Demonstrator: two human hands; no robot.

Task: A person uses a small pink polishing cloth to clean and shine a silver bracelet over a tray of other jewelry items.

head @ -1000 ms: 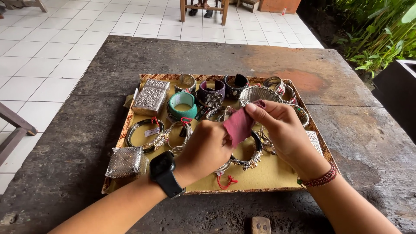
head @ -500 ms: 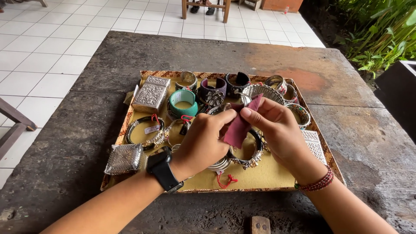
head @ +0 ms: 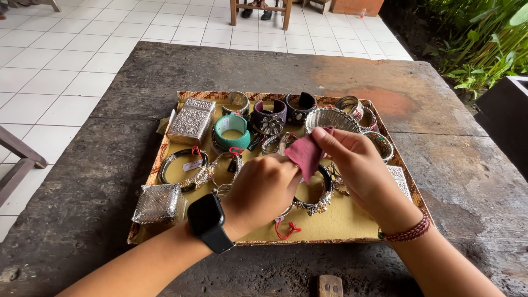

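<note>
A broad, dark, weathered surface [head: 110, 181] fills most of the view, with pale floor tiles beyond it and green plants at the upper right. On the surface sits a flat tray [head: 352, 220] with a woven patterned rim and a mustard-yellow lining, crowded with jewellery. Along its left side lie an embossed silver box [head: 191, 120] and, nearer the person, a small woven silver box [head: 158, 203]. Between them rests a dark bangle [head: 176, 165] with a paper tag, and toward the middle stands a turquoise cuff [head: 232, 130], with dark cuffs and silver bracelets behind it. The left hand [head: 263, 190], with a black smartwatch [head: 208, 220] on its wrist, is curled closed over a small piece whose shape is hidden by the fingers, above the tray's middle. The right hand [head: 356, 165], a red beaded bracelet [head: 410, 234] at its wrist, pinches a dusty-pink cloth [head: 305, 155] between thumb and fingers, pressing it against the left hand's fingertips. Just beneath the two hands lies a black-and-silver bangle [head: 319, 199].
</note>
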